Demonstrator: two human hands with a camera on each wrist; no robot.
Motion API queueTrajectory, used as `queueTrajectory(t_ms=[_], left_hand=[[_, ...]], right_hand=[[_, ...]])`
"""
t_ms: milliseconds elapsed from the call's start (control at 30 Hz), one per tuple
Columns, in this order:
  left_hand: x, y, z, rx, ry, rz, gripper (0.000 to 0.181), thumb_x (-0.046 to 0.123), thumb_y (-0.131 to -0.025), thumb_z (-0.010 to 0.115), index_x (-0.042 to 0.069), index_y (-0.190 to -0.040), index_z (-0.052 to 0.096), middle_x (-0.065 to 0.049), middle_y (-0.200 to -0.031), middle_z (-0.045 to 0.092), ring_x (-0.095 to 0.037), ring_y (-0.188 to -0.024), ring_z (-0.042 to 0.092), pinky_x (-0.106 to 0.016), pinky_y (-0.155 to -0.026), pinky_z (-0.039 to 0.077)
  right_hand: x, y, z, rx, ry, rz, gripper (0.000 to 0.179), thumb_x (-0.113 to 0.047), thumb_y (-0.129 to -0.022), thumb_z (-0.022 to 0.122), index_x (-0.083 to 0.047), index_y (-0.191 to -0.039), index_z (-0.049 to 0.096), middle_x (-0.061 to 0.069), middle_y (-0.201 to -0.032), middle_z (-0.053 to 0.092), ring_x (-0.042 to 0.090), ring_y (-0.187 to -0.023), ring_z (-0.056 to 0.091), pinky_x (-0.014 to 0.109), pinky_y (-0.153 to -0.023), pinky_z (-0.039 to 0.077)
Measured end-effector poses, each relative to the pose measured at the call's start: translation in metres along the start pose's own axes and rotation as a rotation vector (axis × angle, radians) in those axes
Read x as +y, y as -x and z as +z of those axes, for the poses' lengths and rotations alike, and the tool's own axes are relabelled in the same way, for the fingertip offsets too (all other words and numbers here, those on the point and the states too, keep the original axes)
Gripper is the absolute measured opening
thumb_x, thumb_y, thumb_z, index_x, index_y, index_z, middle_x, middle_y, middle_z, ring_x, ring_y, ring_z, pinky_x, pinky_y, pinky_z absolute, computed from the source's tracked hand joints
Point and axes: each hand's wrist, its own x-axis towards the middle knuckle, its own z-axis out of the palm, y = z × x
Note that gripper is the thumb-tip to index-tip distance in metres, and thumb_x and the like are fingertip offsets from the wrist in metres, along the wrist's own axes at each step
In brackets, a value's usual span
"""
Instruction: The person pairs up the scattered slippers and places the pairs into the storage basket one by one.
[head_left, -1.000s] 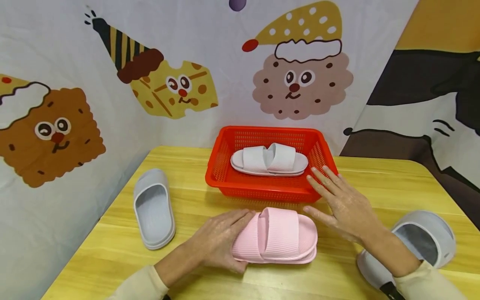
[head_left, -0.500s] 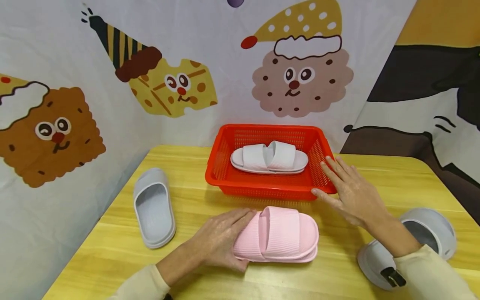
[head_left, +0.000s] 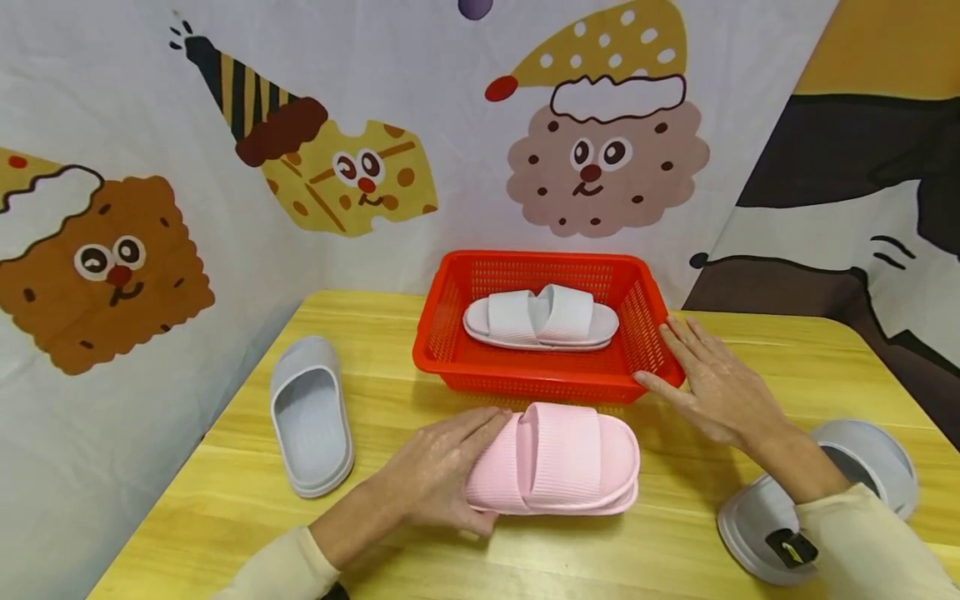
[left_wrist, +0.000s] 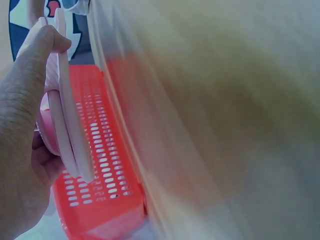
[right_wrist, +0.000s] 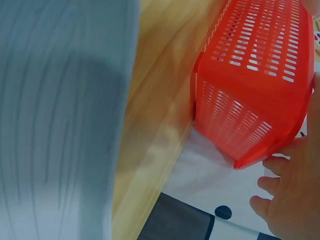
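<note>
My left hand (head_left: pixel 448 468) grips a pair of pink slippers (head_left: pixel 562 462), stacked one on the other, by their left end. In the left wrist view the slippers' pale soles (left_wrist: pixel 75 130) stand side by side between thumb and fingers, apart from the tabletop. Just behind them in the head view is a red perforated basket (head_left: pixel 525 387), with a pair of white slippers (head_left: pixel 540 318) lying inside. My right hand (head_left: pixel 723 383) has its fingers spread and fairly straight, fingertips right at the basket's right rim, thumb by the front right corner.
A grey slipper (head_left: pixel 311 417) lies on the wooden table (head_left: pixel 375 550) at the left. Another grey slipper (head_left: pixel 765 529), partly hidden under my right forearm, is at the right with a black strap-like piece over it. A cartoon-printed cloth (head_left: pixel 465 183) hangs behind the table.
My right hand has shifted right and outward along the basket's corner to its right rim. My left hand has raised the pink slippers slightly.
</note>
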Motion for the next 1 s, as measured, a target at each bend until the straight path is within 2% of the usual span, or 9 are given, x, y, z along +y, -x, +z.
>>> queueTrajectory(t_ms=[167,367,600,700,1000], left_hand=[[-0.004,0.000,-0.006,0.028,-0.015,-0.014,0.108,0.061,-0.053,0.066,0.008,-0.141,0.029,-0.005,-0.137,0.037,-0.017,-0.123,0.036,-0.032,-0.097,0.034],[-0.007,-0.006,-0.016,0.068,-0.014,-0.008,0.106,0.058,-0.052,0.066,0.009,-0.140,0.031,-0.004,-0.137,0.036,-0.016,-0.123,0.036,-0.031,-0.098,0.032],[-0.013,-0.012,-0.032,0.163,0.010,0.062,0.102,0.051,-0.053,0.068,0.004,-0.137,0.035,-0.008,-0.136,0.037,-0.019,-0.124,0.035,-0.034,-0.100,0.030],[-0.015,-0.014,-0.039,0.194,0.009,0.072,0.100,0.049,-0.055,0.068,0.003,-0.137,0.035,-0.009,-0.137,0.037,-0.020,-0.124,0.035,-0.035,-0.099,0.032],[-0.027,-0.025,-0.052,0.218,0.009,0.086,0.096,0.046,-0.058,0.068,0.000,-0.137,0.035,-0.011,-0.136,0.038,-0.021,-0.123,0.036,-0.035,-0.099,0.032]], right_hand=[[0.002,0.003,0.000,-0.016,-0.010,0.005,0.082,-0.061,-0.085,0.040,-0.008,-0.144,0.019,0.006,-0.149,0.010,0.030,-0.134,0.008,0.048,-0.105,0.010],[0.002,0.004,-0.001,-0.032,-0.006,0.002,0.083,-0.061,-0.085,0.039,-0.007,-0.144,0.019,0.010,-0.149,0.012,0.031,-0.134,0.006,0.049,-0.105,0.010],[0.001,-0.001,-0.008,-0.048,-0.005,0.009,0.085,-0.064,-0.082,0.040,-0.008,-0.143,0.024,0.015,-0.146,0.019,0.033,-0.133,0.010,0.053,-0.103,0.015],[0.001,-0.003,-0.011,-0.059,-0.004,0.002,0.086,-0.065,-0.082,0.040,-0.007,-0.143,0.025,0.016,-0.145,0.021,0.033,-0.133,0.010,0.054,-0.102,0.017],[0.001,-0.004,-0.014,-0.069,0.006,0.006,0.088,-0.068,-0.080,0.040,-0.007,-0.142,0.027,0.015,-0.145,0.024,0.034,-0.132,0.014,0.056,-0.100,0.018]])
